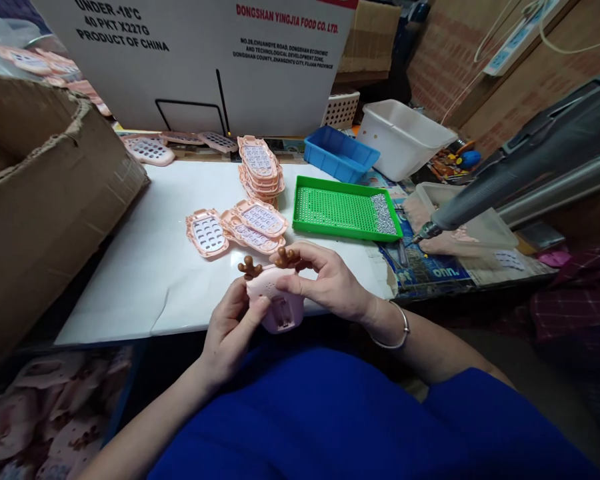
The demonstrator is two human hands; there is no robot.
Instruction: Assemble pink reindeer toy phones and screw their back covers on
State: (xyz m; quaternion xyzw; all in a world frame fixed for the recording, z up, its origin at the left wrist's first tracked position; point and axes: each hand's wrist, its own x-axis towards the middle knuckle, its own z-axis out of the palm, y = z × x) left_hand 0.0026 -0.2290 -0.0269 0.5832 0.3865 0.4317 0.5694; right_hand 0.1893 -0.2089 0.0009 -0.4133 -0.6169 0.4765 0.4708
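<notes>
Between my hands, at the table's front edge, is a pink plastic toy shell (283, 308) with brown antlers at its top and an open battery slot facing me. My left hand (235, 323) is closed on its left side, thumb pressed on the shell. At the right antler, my right hand (327, 280) grips the shell with thumb and fingers. Just beyond lie several pink keypad faceplates (263, 219), overlapping, with a single faceplate (207, 233) beside them. Behind these rises a stack of similar faceplates (258, 160).
A green tray (340, 207) holds small screws at its right end. Behind it stand a blue bin (341, 153) and a white tub (403, 137). A power screwdriver (505, 160) juts in from the right. Cardboard boxes (55, 173) flank the left; pink shells (45, 413) lie below.
</notes>
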